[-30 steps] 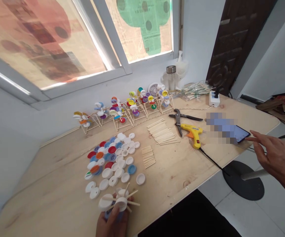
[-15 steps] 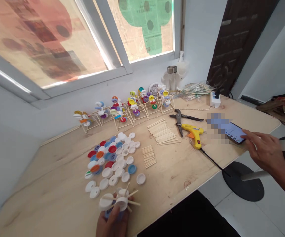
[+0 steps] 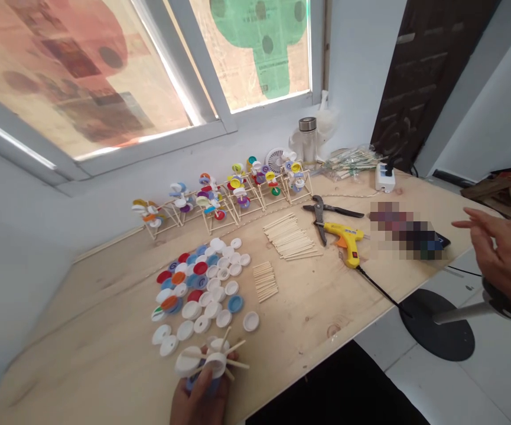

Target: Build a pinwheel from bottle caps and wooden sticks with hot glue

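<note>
My left hand (image 3: 199, 396) at the bottom edge is closed around a small wheel of white bottle caps and wooden sticks (image 3: 211, 360), held just above the plywood table (image 3: 104, 348). My right hand (image 3: 505, 260) hovers at the right, off the table's edge, fingers spread and holding nothing. It is a little right of a phone (image 3: 435, 242) lying on the table. A yellow glue gun (image 3: 346, 239) and black pliers (image 3: 326, 213) lie left of the phone.
A heap of loose bottle caps (image 3: 202, 286) and two piles of sticks (image 3: 288, 236) cover the table's middle. Several finished cap-and-stick models (image 3: 224, 198) line the wall under the window. A power strip (image 3: 384, 176), a flask (image 3: 307, 139) and a black round stand base (image 3: 436, 321) are on the right.
My right hand touched the phone, then pulled back to the right and up, away from it. The phone's screen went from bright to dark. My left hand kept still.
</note>
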Demonstrator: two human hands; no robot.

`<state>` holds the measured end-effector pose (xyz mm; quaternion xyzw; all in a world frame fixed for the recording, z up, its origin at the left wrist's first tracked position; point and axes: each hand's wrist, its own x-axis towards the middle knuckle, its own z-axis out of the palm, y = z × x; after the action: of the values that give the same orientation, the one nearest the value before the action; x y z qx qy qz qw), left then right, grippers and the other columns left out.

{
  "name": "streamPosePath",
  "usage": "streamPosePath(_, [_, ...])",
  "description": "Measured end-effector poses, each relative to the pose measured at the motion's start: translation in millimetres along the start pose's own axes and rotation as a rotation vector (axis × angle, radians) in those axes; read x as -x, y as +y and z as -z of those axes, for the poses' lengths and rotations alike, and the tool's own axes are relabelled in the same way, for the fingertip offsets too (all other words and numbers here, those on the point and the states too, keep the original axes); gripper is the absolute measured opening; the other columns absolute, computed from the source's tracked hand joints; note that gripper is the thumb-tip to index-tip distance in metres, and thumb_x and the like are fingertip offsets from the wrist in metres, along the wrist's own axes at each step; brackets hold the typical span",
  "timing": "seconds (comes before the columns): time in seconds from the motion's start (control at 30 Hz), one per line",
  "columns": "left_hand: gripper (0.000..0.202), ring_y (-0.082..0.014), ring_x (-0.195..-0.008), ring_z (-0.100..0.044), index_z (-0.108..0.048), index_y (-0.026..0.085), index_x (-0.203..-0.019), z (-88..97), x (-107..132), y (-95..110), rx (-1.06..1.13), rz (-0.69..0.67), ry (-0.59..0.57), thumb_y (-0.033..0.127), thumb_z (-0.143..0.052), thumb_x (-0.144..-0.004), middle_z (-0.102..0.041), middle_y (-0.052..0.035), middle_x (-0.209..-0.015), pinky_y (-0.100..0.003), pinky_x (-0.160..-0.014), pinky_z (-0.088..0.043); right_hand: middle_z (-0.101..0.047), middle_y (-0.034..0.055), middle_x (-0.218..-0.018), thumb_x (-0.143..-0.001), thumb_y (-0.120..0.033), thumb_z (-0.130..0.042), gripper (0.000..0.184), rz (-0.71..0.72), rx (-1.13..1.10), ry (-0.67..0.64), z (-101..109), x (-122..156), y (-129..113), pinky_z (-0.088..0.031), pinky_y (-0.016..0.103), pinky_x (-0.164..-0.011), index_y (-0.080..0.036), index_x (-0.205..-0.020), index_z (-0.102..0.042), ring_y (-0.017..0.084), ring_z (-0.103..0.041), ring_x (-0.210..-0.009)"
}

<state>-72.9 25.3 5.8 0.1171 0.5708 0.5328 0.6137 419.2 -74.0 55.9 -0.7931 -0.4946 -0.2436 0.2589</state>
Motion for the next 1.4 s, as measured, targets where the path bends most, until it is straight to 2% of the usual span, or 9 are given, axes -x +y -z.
streamPosePath(0.13, [0.044,-0.0170,-0.065,-0.067,-0.061,0.019,-0.069,0.6,2,2,-0.002,-0.003,0.018,0.010,-0.084,-0.033,-0.066,0.0038,-0.066,-0.023,-0.061,-0.058,-0.073,0.0092,-0.092,-0.089,-0.039,-0.031,0.043,-0.075,0.017,-0.068,-1,31,9,-0.046,0.042,-0.080,-0.021,-0.117,-0.059,0.027,-0.064,-0.081])
streamPosePath(0.27, [0.040,-0.0188,-0.072,-0.068,-0.062,0.018,-0.071,0.5,4,3,-0.030,-0.005,-0.022,0.010,-0.083,-0.038,-0.067,0.0022,-0.070,-0.025,-0.067,-0.059,-0.073,0.0083,-0.096,-0.089,-0.038,-0.032,0.042,-0.080,0.003,-0.089,-7,38,14,-0.046,0.042,-0.082,-0.021,-0.117,-0.059,0.027,-0.065,-0.086])
streamPosePath(0.37, [0.039,-0.0179,-0.070,-0.067,-0.061,0.018,-0.069,-1.4,5,3,-0.026,-0.014,0.018,0.012,-0.083,-0.037,-0.067,0.0025,-0.069,-0.024,-0.065,-0.059,-0.072,0.0082,-0.098,-0.090,-0.037,-0.034,0.041,-0.023,-0.011,-0.084,-16,34,17,-0.047,0.041,-0.083,-0.021,-0.118,-0.059,0.026,-0.065,-0.087])
streamPosePath(0.5, [0.039,-0.0186,-0.069,-0.067,-0.062,0.018,-0.068,1.6,0,1,-0.030,-0.004,0.015,0.016,-0.085,-0.035,-0.066,0.0014,-0.067,-0.025,-0.065,-0.059,-0.073,0.0069,-0.099,-0.091,-0.034,-0.035,0.042,0.089,-0.050,-0.125,-30,23,18,-0.045,0.043,-0.088,-0.022,-0.127,-0.052,0.025,-0.064,-0.093])
streamPosePath(0.63, [0.036,-0.0196,-0.071,-0.067,-0.063,0.019,-0.068,6.9,-4,0,-0.046,-0.021,0.013,0.018,-0.085,-0.040,-0.069,-0.0004,-0.073,-0.028,-0.066,-0.059,-0.073,0.0058,-0.097,-0.090,-0.031,-0.037,0.042,0.137,-0.046,-0.114,-40,10,19,-0.044,0.042,-0.090,-0.021,-0.129,-0.050,0.023,-0.064,-0.092])
streamPosePath(0.77, [0.031,-0.0228,-0.081,-0.067,-0.065,0.021,-0.075,5.2,-2,2,-0.149,-0.008,-0.042,0.017,-0.082,-0.049,-0.068,-0.0010,-0.075,-0.032,-0.073,-0.059,-0.073,0.0058,-0.098,-0.090,-0.029,-0.036,0.041,0.154,-0.008,-0.128,-46,1,23,-0.043,0.039,-0.089,-0.019,-0.128,-0.050,0.022,-0.064,-0.091])
streamPosePath(1.07, [0.029,-0.0232,-0.084,-0.068,-0.067,0.024,-0.084,1.1,4,-8,-0.133,-0.129,-0.030,0.022,-0.080,-0.057,-0.070,-0.0006,-0.077,-0.031,-0.072,-0.059,-0.072,0.0075,-0.104,-0.091,-0.029,-0.033,0.043,0.151,0.060,-0.251,-62,-14,18,-0.038,0.039,-0.087,-0.017,-0.129,-0.049,0.025,-0.061,-0.099])
streamPosePath(1.23, [0.026,-0.0223,-0.084,-0.068,-0.067,0.023,-0.082,4.2,2,-9,-0.116,-0.105,-0.038,0.024,-0.079,-0.058,-0.071,-0.0005,-0.079,-0.030,-0.074,-0.059,-0.070,0.0094,-0.108,-0.092,-0.028,-0.031,0.045,0.150,0.089,-0.296,-67,-14,18,-0.034,0.039,-0.089,-0.015,-0.132,-0.047,0.024,-0.058,-0.103])
streamPosePath(1.4, [0.028,-0.0199,-0.073,-0.068,-0.065,0.021,-0.074,7.0,-5,-8,-0.090,-0.065,-0.034,0.024,-0.082,-0.052,-0.071,-0.0011,-0.076,-0.028,-0.068,-0.059,-0.069,0.0120,-0.109,-0.091,-0.026,-0.035,0.044,0.151,0.109,-0.321,-67,-15,18,-0.030,0.037,-0.090,-0.014,-0.131,-0.049,0.024,-0.056,-0.105])
